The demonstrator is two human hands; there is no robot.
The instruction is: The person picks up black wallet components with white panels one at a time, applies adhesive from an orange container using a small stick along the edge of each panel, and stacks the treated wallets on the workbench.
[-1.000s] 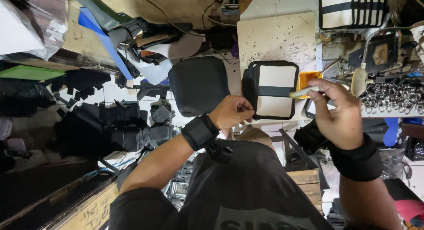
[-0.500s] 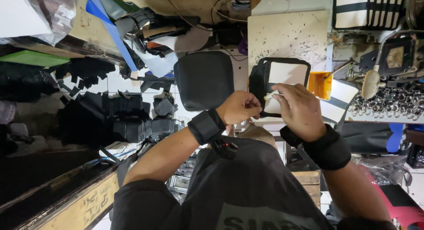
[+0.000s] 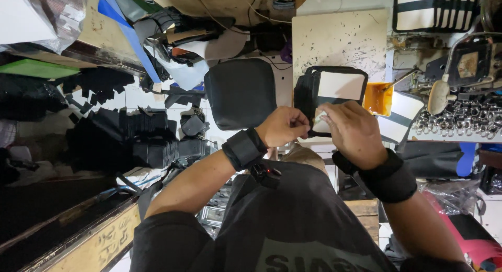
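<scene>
A black pouch with a white panel (image 3: 340, 86) lies on a pale, scuffed board (image 3: 340, 39). My left hand (image 3: 282, 126) is a closed fist that pinches the pouch's lower left edge. Close beside it, my right hand (image 3: 351, 132) grips a small pale applicator (image 3: 320, 118) whose tip rests on the pouch's lower edge. Both wrists wear black bands. An orange pot of glue (image 3: 377, 98) stands just right of the pouch.
A black padded square (image 3: 240, 94) lies left of the pouch. Stacks of cut black pieces (image 3: 130, 141) fill the left side. Metal rings (image 3: 460, 118) are heaped at the right, with a striped black-and-white panel (image 3: 436, 8) above. A wooden bench edge (image 3: 94, 235) runs along the lower left.
My right hand came left from beside the orange pot, carrying the applicator, and now meets my left hand at the pouch's lower edge. The left hand stayed on the pouch.
</scene>
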